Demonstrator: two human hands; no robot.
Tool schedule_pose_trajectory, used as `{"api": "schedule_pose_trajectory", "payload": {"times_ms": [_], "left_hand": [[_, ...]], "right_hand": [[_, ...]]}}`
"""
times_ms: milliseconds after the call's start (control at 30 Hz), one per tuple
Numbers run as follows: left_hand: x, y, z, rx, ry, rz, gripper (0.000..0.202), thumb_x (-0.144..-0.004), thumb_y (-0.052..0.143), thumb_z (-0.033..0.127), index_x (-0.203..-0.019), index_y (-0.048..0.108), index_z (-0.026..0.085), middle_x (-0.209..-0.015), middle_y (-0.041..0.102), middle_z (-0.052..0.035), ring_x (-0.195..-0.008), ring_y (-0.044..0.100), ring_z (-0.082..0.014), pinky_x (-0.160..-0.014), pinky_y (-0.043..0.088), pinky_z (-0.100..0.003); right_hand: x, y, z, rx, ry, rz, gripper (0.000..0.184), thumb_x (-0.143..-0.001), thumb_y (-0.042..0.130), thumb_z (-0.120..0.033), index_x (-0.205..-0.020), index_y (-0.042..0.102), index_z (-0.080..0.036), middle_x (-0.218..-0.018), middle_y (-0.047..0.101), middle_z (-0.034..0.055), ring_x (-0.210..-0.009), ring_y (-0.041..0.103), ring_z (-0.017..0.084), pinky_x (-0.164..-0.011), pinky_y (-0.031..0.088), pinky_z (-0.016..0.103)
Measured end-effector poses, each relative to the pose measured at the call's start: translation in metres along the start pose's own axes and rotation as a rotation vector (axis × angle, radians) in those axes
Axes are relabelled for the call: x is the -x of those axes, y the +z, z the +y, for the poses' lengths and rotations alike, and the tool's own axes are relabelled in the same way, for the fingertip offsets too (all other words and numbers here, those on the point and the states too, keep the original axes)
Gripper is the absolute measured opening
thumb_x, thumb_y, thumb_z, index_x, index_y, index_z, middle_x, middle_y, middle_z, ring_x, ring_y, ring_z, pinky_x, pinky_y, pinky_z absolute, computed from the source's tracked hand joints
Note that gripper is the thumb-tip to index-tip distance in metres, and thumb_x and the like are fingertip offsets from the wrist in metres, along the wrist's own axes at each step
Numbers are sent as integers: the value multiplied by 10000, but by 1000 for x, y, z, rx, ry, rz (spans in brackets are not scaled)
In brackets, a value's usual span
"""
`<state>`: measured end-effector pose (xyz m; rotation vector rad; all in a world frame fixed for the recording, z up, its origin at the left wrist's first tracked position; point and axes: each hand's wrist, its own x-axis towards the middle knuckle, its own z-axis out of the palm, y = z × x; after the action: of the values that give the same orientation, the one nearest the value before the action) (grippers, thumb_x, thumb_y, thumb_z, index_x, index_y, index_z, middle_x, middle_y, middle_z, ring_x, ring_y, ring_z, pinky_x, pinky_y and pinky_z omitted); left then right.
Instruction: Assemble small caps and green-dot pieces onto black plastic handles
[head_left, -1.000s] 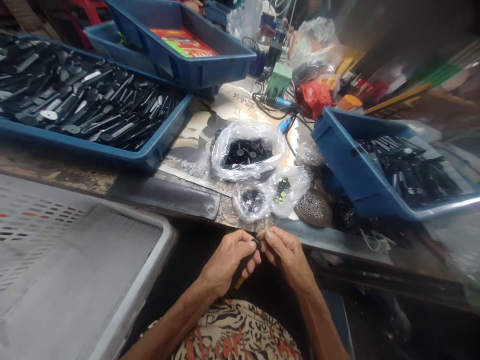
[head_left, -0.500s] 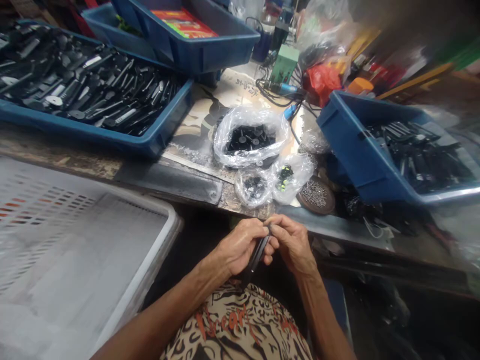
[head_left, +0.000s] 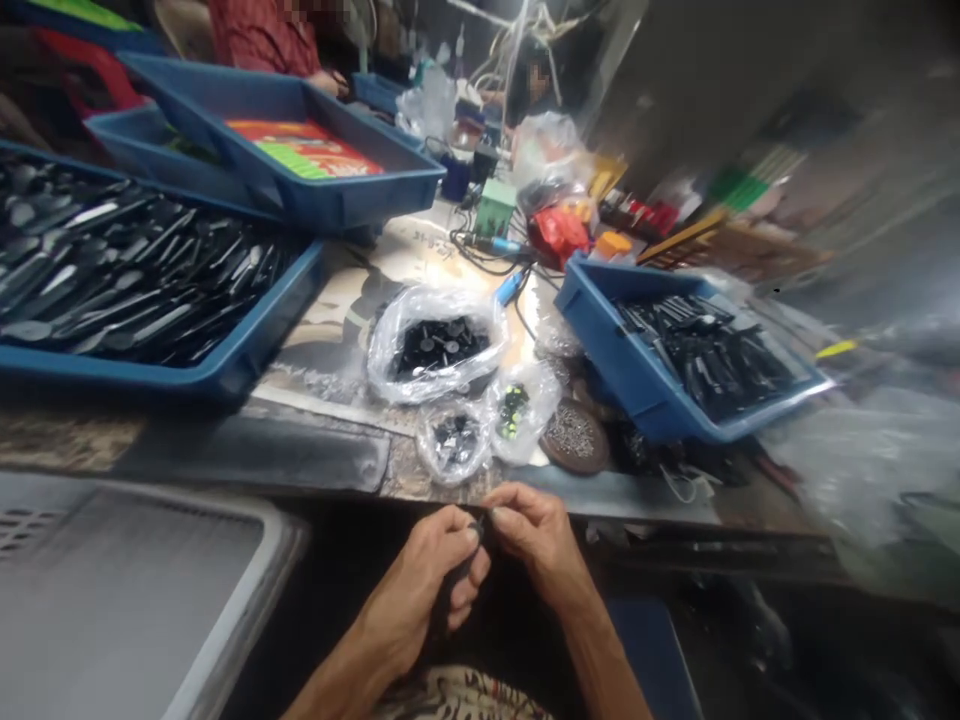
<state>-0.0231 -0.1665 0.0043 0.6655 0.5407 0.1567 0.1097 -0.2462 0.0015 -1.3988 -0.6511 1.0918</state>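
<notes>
Just off the bench's front edge, my left hand [head_left: 431,565] is closed around a slim black plastic part [head_left: 480,524]. Only its upper end shows at the thumb; the fingers and shadow hide most of it. My right hand [head_left: 536,540] pinches thumb and fingertips together right beside that end. What sits in this pinch is dark and too small to make out. Closest to the hands on the bench are a small plastic bag of dark pieces [head_left: 455,440], a bag of black and yellow-green bits [head_left: 515,410] and a round dish of small metal screws or pins [head_left: 574,437].
A larger bag of black round-headed parts [head_left: 442,345] stands behind. Blue trays of long black parts are at left [head_left: 247,345] and right [head_left: 630,385]. A stacked blue tray [head_left: 360,195] holds red packets. A white crate [head_left: 247,560] sits lower left. Another person's red sleeve [head_left: 266,40] shows beyond.
The camera view has tilted up and turned right, so the bench appears lower and further left. The right fingertips have drawn slightly apart from the left thumb. The black part's long end no longer shows.
</notes>
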Motion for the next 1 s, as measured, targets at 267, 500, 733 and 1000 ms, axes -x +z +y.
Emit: {"api": "schedule_pose_trajectory", "payload": {"times_ms": [267, 500, 733, 1000], "left_hand": [[-6, -9, -5, 95, -43, 42, 338, -752, 645, 414, -826, 387, 209, -633, 456, 65, -434, 291, -16, -410, 142, -156], [-9, -18, -11, -242, 96, -33, 400, -796, 509, 568, -785, 445, 174, -584, 561, -5, -415, 415, -67, -457, 321, -215], [-5, -19, -9, -238, 96, -123, 449, -758, 535, 614, -811, 446, 176, -574, 534, 10, -405, 371, -51, -426, 250, -195], [1, -17, -5, -169, 77, -126, 412, -783, 543, 575, -838, 379, 202, -605, 483, 51, -393, 262, -10, -373, 153, -160]], "right_hand": [[-17, -17, -13, 7, -86, 130, 302, -759, 646, -433, -832, 616, -142, -520, 255, -79, -459, 172, 57, -436, 120, 212], [-45, -15, -38, 181, -194, 163, 275, -762, 631, -416, -831, 634, -149, -522, 330, -60, -452, 226, 64, -426, 160, 210], [-85, 8, -85, 615, -467, 188, 161, -830, 531, -281, -828, 635, -159, -664, 558, 2, -577, 478, 119, -528, 372, 227], [-162, 44, -104, 1500, -500, 202, 220, -864, 413, -133, -949, 616, -153, -952, 608, 107, -871, 555, 224, -707, 406, 307]]}}
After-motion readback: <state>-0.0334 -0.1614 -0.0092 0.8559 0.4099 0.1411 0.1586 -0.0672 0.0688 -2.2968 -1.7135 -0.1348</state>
